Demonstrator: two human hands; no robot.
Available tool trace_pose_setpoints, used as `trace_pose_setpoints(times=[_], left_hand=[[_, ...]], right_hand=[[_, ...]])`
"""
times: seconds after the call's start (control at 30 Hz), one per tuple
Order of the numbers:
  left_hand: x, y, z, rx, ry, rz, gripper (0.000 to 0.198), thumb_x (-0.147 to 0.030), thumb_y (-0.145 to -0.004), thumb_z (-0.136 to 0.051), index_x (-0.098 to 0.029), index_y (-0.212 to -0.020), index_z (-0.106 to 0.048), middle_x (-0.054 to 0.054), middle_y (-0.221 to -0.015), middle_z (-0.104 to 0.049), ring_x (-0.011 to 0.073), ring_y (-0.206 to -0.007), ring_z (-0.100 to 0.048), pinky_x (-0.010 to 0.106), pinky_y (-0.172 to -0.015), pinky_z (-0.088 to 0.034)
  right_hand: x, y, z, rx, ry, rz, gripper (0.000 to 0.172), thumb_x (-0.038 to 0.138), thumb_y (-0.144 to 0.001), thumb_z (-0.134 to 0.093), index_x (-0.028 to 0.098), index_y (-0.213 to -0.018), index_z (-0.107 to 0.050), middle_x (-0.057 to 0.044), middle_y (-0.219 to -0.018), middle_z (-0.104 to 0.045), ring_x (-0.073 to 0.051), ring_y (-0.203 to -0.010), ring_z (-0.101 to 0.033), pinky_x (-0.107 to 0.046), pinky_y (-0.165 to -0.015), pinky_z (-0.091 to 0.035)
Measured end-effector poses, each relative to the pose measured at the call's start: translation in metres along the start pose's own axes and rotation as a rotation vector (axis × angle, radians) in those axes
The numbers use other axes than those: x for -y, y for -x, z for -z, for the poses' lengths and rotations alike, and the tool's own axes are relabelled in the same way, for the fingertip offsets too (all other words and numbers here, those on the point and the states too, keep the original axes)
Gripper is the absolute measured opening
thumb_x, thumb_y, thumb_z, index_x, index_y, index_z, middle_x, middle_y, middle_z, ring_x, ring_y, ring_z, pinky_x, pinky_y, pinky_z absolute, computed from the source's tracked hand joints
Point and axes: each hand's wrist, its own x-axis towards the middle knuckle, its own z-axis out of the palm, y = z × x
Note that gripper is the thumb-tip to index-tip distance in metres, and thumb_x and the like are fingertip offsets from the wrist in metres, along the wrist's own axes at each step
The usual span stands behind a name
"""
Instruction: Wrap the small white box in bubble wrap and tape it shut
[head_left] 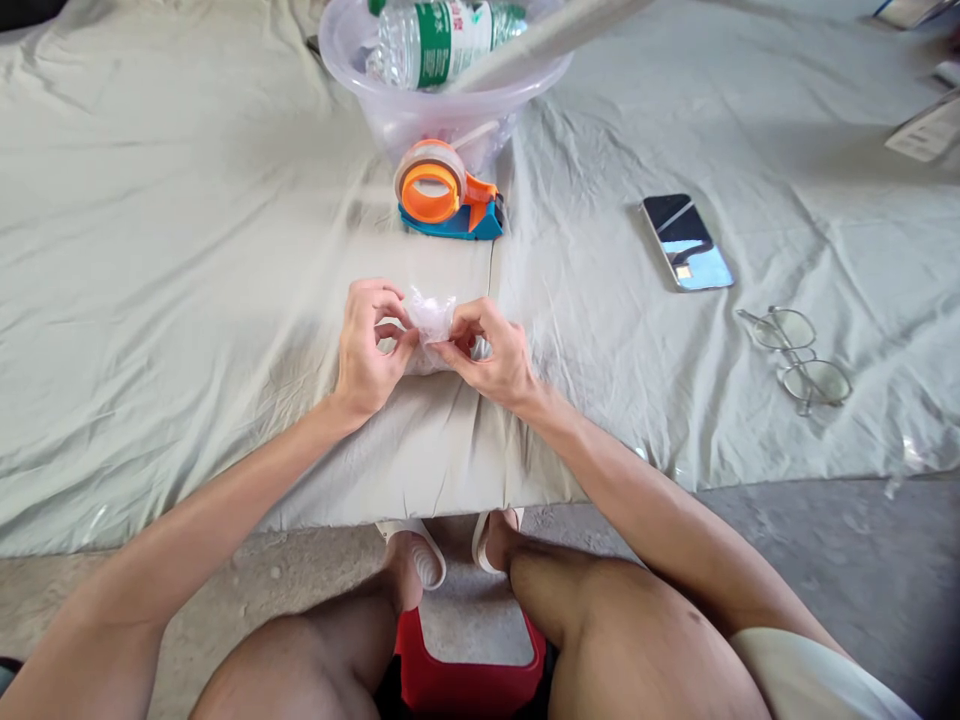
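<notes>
left hand (367, 352) and right hand (493, 352) — fingertips of both pinched on the crumpled clear plastic wrap (430, 318) between them, low over the grey cloth (187, 300) | beyond: orange-and-blue tape dispenser (448, 196) on the cloth | farthest: clear plastic basin (390, 125) — holds a green-labelled water bottle (435, 40) lying on its side

We log cloth (187, 250) pale grey-green, plain | tape dispenser (446, 195) orange wheel, blue base | bottle (435, 40) clear, green-and-white label | basin (352, 60) see-through, colourless | plastic wad (431, 318) clear, whitish | stool (465, 690) red | sandals (427, 560) white | floor (825, 560) grey, mottled | phone (686, 243) dark with pale blue reflection | our shorts (810, 680) off-white
</notes>
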Motion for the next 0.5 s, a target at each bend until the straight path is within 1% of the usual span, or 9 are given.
trace_pose_setpoints(times=[0.03,0.07,0.17,0.23,0.3,0.37,0.43,0.5], left_hand=[[-0.0008,-0.0003,0.0014,0.011,-0.052,-0.024,0.011,-0.03,-0.114,-0.075,-0.026,-0.117,-0.065,0.007,-0.13,-0.067,0.0163,-0.1,-0.075,0.025,-0.071,-0.066],[-0.0015,-0.0006,0.0028,0.024,-0.101,-0.048,0.005,-0.028,-0.116,-0.071,-0.025,-0.112,-0.068,0.007,-0.129,-0.068,0.0166,-0.099,-0.074,0.026,-0.071,-0.066],[-0.0025,-0.0007,0.0061,0.054,-0.149,-0.093,0.021,-0.029,-0.122,-0.064,-0.023,-0.106,-0.076,0.007,-0.128,-0.072,0.0153,-0.091,-0.074,0.028,-0.072,-0.065],[-0.0027,-0.0004,0.0073,0.081,-0.127,-0.098,0.025,-0.031,-0.124,-0.063,-0.023,-0.107,-0.08,0.008,-0.13,-0.074,0.0169,-0.095,-0.077,0.031,-0.08,-0.068],[-0.0033,-0.0001,0.0079,0.114,-0.144,-0.113,0.027,-0.031,-0.126,-0.059,-0.023,-0.114,-0.081,0.009,-0.133,-0.077,0.0203,-0.106,-0.079,0.035,-0.091,-0.069],[-0.0043,0.0,0.008,0.144,-0.21,-0.147,0.032,-0.031,-0.128,-0.052,-0.022,-0.118,-0.081,0.01,-0.131,-0.081,0.0229,-0.114,-0.08,0.038,-0.099,-0.069],[-0.0057,-0.0001,0.008,0.169,-0.263,-0.183,0.035,-0.029,-0.13,-0.047,-0.021,-0.121,-0.079,0.01,-0.126,-0.084,0.024,-0.114,-0.079,0.039,-0.101,-0.068],[-0.0072,0.0,0.0086,0.196,-0.27,-0.201,0.035,-0.028,-0.13,-0.044,-0.02,-0.123,-0.078,0.01,-0.123,-0.086,0.0239,-0.108,-0.079,0.039,-0.099,-0.068]], right_hand=[[-0.0006,0.0005,-0.0007,0.01,0.021,0.044,0.04,0.066,-0.117,-0.067,0.028,-0.105,-0.062,0.002,-0.089,-0.07,-0.013,-0.065,-0.058,-0.03,-0.063,-0.055],[-0.0012,0.0007,-0.0014,0.014,0.042,0.089,0.036,0.061,-0.121,-0.062,0.028,-0.107,-0.065,0.001,-0.09,-0.07,-0.013,-0.066,-0.058,-0.031,-0.065,-0.055],[-0.0031,0.0004,-0.0022,0.002,0.085,0.178,0.029,0.049,-0.125,-0.057,0.028,-0.114,-0.072,0.0,-0.093,-0.071,-0.014,-0.069,-0.059,-0.033,-0.069,-0.056],[-0.0043,0.0,-0.0015,0.002,0.099,0.173,0.027,0.048,-0.125,-0.057,0.028,-0.118,-0.075,-0.002,-0.097,-0.073,-0.015,-0.072,-0.061,-0.034,-0.071,-0.058],[-0.0057,-0.0001,0.0001,0.005,0.123,0.148,0.028,0.049,-0.124,-0.06,0.028,-0.122,-0.078,-0.005,-0.109,-0.077,-0.015,-0.073,-0.063,-0.035,-0.072,-0.06],[-0.0072,-0.0001,0.002,-0.007,0.161,0.135,0.028,0.05,-0.122,-0.062,0.028,-0.123,-0.079,-0.008,-0.128,-0.08,-0.014,-0.071,-0.064,-0.036,-0.07,-0.061],[-0.0082,-0.0002,0.0036,-0.014,0.181,0.134,0.027,0.048,-0.122,-0.063,0.028,-0.123,-0.079,-0.011,-0.146,-0.078,-0.015,-0.076,-0.069,-0.036,-0.07,-0.062],[-0.0083,-0.0002,0.0047,0.003,0.162,0.126,0.026,0.046,-0.122,-0.061,0.027,-0.124,-0.078,-0.012,-0.152,-0.079,-0.018,-0.089,-0.077,-0.036,-0.076,-0.065]])
